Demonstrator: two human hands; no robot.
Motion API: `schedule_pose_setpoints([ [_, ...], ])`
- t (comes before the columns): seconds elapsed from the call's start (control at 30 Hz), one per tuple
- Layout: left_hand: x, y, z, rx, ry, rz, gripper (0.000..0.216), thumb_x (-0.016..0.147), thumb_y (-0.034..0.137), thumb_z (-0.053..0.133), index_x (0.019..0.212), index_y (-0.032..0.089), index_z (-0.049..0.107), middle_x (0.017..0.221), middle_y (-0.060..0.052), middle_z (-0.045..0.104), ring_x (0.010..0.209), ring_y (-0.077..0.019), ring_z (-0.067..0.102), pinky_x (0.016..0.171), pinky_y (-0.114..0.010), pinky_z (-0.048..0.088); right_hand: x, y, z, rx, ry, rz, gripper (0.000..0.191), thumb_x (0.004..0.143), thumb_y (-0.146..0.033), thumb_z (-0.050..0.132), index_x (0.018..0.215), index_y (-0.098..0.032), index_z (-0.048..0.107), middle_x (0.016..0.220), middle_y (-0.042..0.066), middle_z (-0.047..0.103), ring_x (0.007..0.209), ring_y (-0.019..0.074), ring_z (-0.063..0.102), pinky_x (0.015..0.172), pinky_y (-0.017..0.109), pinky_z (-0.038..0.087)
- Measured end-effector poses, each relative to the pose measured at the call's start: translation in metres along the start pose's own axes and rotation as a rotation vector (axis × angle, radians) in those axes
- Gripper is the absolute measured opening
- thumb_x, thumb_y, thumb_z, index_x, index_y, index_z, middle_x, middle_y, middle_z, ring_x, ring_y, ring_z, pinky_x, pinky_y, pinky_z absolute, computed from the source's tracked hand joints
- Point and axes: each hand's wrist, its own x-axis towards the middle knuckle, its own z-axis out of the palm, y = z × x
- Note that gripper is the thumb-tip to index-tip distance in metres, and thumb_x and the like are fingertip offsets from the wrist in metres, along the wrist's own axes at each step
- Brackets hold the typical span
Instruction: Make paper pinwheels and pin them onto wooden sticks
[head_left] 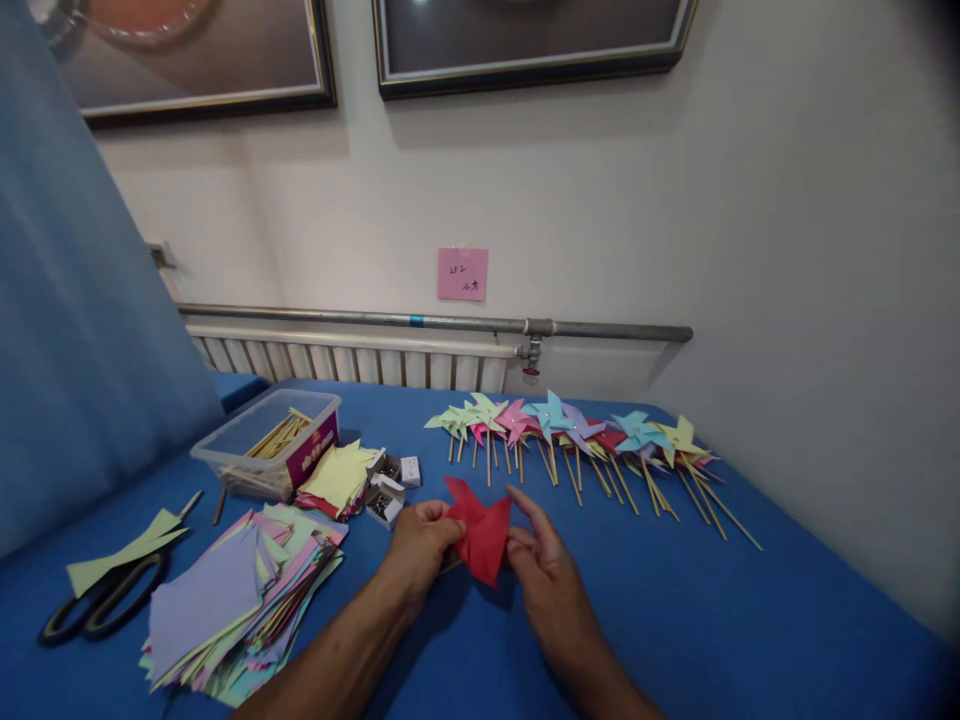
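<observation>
A red paper square (480, 532), partly folded into pinwheel points, lies low over the blue table (675, 620) between my hands. My left hand (418, 545) pinches its left edge with curled fingers. My right hand (541, 565) holds its right side, fingers bent around the paper. A row of several finished paper pinwheels (577, 432) on wooden sticks lies just beyond, toward the wall.
A stack of coloured paper squares (240, 595) sits at the left, with black scissors (105, 595) beside it. Behind are a clear plastic box of wooden sticks (270, 440), a smaller yellow paper pile (337, 475) and small boxes of pins (386, 495). A radiator (352, 360) runs along the wall.
</observation>
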Motion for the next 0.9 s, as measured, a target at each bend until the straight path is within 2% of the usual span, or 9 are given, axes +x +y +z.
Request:
schedule_pose_setpoints([
  [0.1,-0.002,0.003,0.0,0.002,0.001,0.012,0.02,0.049,0.035,0.07,0.051,0.02,0.058,0.048,0.002,0.053,0.045,-0.0081,0.041,0.05,-0.023,0.029,-0.003,-0.005,0.0,-0.014,-0.065,-0.022,0.068,0.083,-0.039,0.067,0.147,-0.02,0.055,0.094,0.004,0.078,0.07,0.0188,0.065,0.065,0.029,0.048],
  [0.27,0.0,0.003,-0.002,0.001,0.004,0.017,0.02,0.049,0.036,0.07,0.051,0.02,0.057,0.048,0.002,0.054,0.045,-0.0085,0.041,0.051,-0.023,0.03,-0.005,-0.004,-0.001,-0.025,-0.11,-0.033,0.082,0.088,-0.037,0.069,0.163,-0.026,0.04,0.112,0.009,0.078,0.076,0.0191,0.07,0.071,0.031,0.053],
  [0.33,0.002,0.002,-0.003,0.009,0.001,0.022,0.021,0.05,0.036,0.07,0.051,0.02,0.058,0.048,0.002,0.053,0.046,-0.0086,0.041,0.051,-0.024,0.03,-0.005,-0.003,-0.002,-0.044,-0.123,-0.045,0.08,0.088,-0.037,0.07,0.163,-0.028,0.042,0.115,0.009,0.078,0.08,0.0199,0.071,0.074,0.032,0.054],
  [0.43,0.003,0.001,-0.005,0.033,-0.013,0.028,0.021,0.051,0.037,0.069,0.051,0.019,0.058,0.048,0.002,0.053,0.046,-0.0087,0.041,0.051,-0.024,0.029,-0.004,-0.002,-0.004,-0.088,-0.134,-0.063,0.06,0.09,-0.042,0.071,0.147,-0.027,0.061,0.11,0.009,0.079,0.085,0.0227,0.073,0.079,0.035,0.056],
  [0.5,0.004,0.0,-0.005,0.053,-0.032,0.029,0.02,0.051,0.037,0.068,0.052,0.019,0.058,0.048,0.002,0.054,0.046,-0.0089,0.042,0.051,-0.024,0.029,-0.003,-0.003,-0.006,-0.165,-0.144,-0.096,0.04,0.091,-0.046,0.071,0.124,-0.024,0.074,0.1,0.008,0.079,0.083,0.0233,0.071,0.076,0.033,0.055],
  [0.57,0.004,-0.001,-0.005,0.072,-0.058,0.03,0.02,0.052,0.037,0.068,0.053,0.02,0.057,0.048,0.002,0.054,0.046,-0.0091,0.041,0.051,-0.024,0.029,-0.002,-0.005,-0.008,-0.263,-0.156,-0.149,0.03,0.093,-0.048,0.068,0.104,-0.022,0.078,0.088,0.005,0.076,0.078,0.0222,0.067,0.072,0.031,0.051],
  [0.63,0.004,-0.002,-0.005,0.092,-0.078,0.039,0.019,0.051,0.036,0.068,0.053,0.02,0.057,0.047,0.003,0.052,0.046,-0.009,0.04,0.051,-0.024,0.029,-0.002,-0.007,-0.009,-0.326,-0.157,-0.183,0.033,0.096,-0.051,0.064,0.095,-0.021,0.078,0.079,0.003,0.073,0.074,0.0205,0.063,0.07,0.03,0.048],
  [0.73,0.006,-0.005,-0.004,0.114,-0.081,0.057,0.018,0.051,0.034,0.067,0.054,0.02,0.057,0.047,0.005,0.049,0.046,-0.0082,0.037,0.05,-0.024,0.027,-0.001,-0.007,-0.008,-0.328,-0.148,-0.176,0.037,0.097,-0.054,0.061,0.092,-0.021,0.077,0.077,0.002,0.071,0.071,0.0192,0.06,0.068,0.029,0.047],
  [0.9,0.008,-0.011,-0.003,0.114,-0.085,0.062,0.019,0.053,0.035,0.068,0.055,0.021,0.055,0.049,0.006,0.047,0.048,-0.008,0.035,0.05,-0.023,0.024,0.002,0.001,-0.004,-0.299,-0.077,-0.111,0.038,0.09,-0.057,0.066,0.084,-0.02,0.074,0.07,0.0,0.066,0.065,0.0177,0.056,0.061,0.027,0.043],
])
